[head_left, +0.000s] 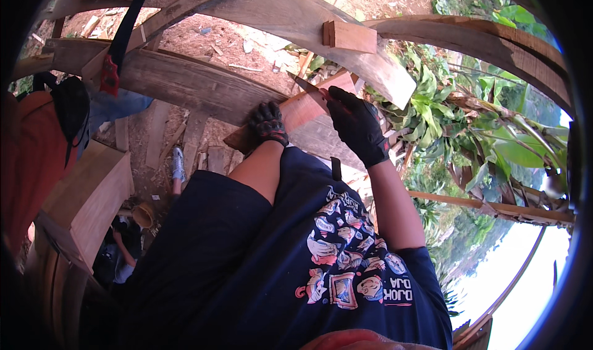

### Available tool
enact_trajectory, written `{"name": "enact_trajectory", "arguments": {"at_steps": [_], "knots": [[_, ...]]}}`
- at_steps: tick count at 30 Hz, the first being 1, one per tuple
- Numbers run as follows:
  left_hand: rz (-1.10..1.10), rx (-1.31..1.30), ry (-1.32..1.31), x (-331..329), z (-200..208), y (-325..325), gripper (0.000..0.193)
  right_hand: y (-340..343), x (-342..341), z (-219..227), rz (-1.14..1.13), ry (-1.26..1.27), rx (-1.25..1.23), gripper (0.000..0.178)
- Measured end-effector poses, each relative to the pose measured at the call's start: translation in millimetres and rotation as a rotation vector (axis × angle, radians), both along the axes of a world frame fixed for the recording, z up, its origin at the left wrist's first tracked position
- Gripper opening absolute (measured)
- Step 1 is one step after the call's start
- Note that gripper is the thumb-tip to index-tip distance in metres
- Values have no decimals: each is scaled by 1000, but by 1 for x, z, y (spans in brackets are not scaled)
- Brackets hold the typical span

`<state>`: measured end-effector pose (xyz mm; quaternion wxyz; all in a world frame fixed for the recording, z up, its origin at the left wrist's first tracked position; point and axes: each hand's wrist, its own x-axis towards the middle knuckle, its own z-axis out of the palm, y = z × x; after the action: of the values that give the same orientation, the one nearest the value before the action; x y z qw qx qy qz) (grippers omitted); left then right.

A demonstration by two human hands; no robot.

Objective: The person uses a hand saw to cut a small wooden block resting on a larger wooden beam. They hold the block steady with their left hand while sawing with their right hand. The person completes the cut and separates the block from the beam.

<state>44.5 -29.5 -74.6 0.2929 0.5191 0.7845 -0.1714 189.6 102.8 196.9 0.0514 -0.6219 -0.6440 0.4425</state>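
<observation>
A reddish wooden board (301, 113) lies aslant across a weathered plank in front of my body. My left hand (269, 125), in a black work glove, presses on the board's near left end with its fingers curled over it. My right hand (357, 126), also gloved in black, is closed around a tool over the board's right part. That tool looks like a handsaw (307, 87); its tapered blade points up and left across the board, and my fingers mostly hide the handle.
Curved timber beams (296, 16) cross the far side, with a short wooden block (350, 36) on one. At left a person in red (28, 164) stands near another red-handled saw (110, 76). A wooden box-like timber (92, 195) is lower left; leafy plants (426, 84) grow at right.
</observation>
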Motion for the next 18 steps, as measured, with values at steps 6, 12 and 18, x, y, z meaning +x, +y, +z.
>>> {"name": "enact_trajectory", "arguments": {"at_steps": [6,12,18], "knots": [[-11,24,-18,-1,4,-1,82,38,-26,-64,117,-116,-39,40],[9,4,-14,-1,-9,2,82,-22,-13,21,113,-39,173,39],[-4,-10,-16,-4,17,7,83,-18,-11,19,49,1,126,37]]}}
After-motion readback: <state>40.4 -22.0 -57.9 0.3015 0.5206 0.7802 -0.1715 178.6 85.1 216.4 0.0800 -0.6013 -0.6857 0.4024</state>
